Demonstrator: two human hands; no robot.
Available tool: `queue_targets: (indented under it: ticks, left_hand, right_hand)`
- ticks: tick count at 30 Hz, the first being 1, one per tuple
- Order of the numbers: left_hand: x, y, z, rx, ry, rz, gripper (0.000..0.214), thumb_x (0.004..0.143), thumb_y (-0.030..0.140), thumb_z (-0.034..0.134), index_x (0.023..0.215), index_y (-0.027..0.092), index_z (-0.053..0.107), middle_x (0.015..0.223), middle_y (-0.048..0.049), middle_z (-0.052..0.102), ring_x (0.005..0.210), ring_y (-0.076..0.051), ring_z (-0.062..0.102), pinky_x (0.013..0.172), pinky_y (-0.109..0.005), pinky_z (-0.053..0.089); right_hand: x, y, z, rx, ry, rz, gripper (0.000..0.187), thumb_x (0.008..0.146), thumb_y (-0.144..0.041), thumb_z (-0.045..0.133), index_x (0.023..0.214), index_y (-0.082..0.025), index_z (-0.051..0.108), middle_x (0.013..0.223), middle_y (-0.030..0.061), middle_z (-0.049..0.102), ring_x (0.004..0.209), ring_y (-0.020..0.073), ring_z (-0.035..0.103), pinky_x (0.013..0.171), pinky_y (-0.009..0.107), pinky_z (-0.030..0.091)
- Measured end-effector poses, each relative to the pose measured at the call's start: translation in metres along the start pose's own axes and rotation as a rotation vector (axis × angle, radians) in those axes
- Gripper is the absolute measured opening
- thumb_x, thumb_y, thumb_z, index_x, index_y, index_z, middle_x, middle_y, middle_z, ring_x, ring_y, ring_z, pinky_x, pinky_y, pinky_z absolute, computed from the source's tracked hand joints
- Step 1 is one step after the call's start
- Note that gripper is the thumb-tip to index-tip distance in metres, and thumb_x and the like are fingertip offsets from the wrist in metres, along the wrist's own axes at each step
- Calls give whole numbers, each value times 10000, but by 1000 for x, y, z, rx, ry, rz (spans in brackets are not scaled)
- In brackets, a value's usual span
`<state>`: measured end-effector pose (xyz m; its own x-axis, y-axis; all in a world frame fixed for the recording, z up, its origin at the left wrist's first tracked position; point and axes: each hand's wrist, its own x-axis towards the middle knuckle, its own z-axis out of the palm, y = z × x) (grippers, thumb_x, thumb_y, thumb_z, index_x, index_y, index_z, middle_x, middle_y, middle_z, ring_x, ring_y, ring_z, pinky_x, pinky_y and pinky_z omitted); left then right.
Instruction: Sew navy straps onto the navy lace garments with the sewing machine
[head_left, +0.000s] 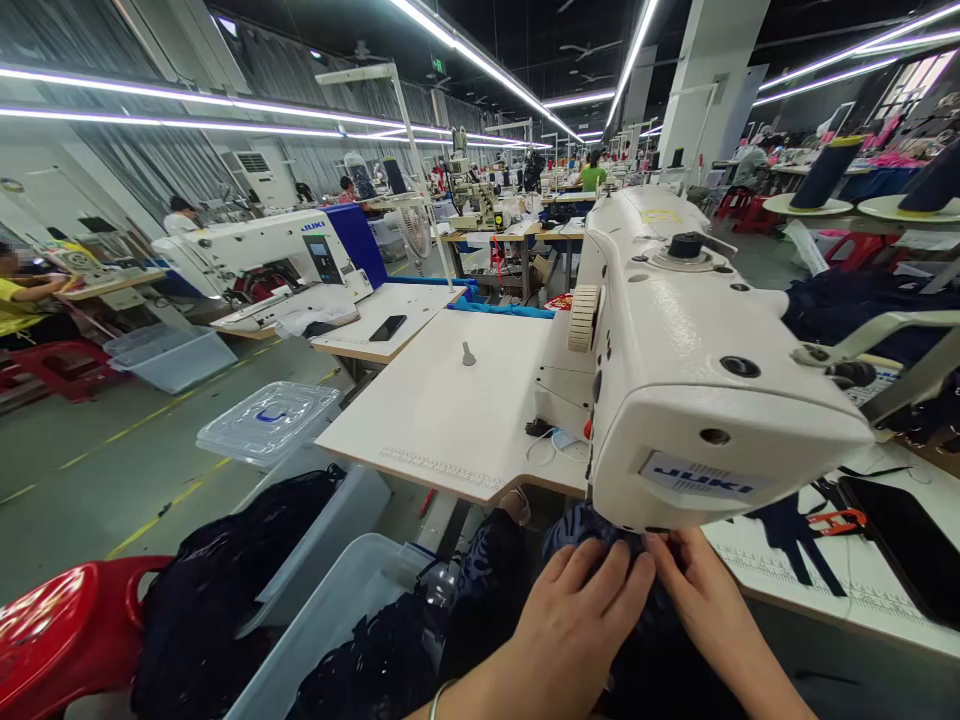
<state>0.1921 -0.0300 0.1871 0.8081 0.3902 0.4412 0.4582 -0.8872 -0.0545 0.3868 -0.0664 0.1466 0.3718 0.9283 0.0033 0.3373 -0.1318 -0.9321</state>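
A sewing workshop, on the scale of a garment factory floor: a white JUKI sewing machine (720,410) fills the foreground, with a 2nd JUKI machine (259,255) at the left. Dark thread cones (826,174) stand at the right, a ruler scale is printed along the worktop (442,390), and plastic bins (330,625) hold dark garment pieces (375,655). Yellow lines (172,508) mark the floor (60,420), tube lights (480,48) run overhead, and people (591,176) are among the stations behind; the farthest rows, too small to read clearly, appear to hold more machines
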Motion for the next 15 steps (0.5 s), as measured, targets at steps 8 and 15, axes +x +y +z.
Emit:
queue_targets:
  ticks: [8, 15]
  left_hand:
    - [1, 10, 6, 136, 37, -40, 386, 1001, 279, 377, 1313, 154, 565, 1285, -32, 607, 1159, -185, 484, 985, -303, 323]
    - [0, 13, 9, 153, 38, -81, 374, 994, 250, 396, 1318, 175, 566, 1300, -19, 604, 1172, -171, 473, 990, -313, 305]
  right_hand:
    - [1, -7, -1, -104, 36, 56, 377, 908, -562, 442, 1076, -235, 527, 973, 78, 687, 865, 242, 647, 731, 340, 479]
    - [3, -9, 0, -143, 86, -5, 278, 888, -478, 483, 958, -233, 595, 845, 62, 703, 831, 244, 650, 707, 330, 489]
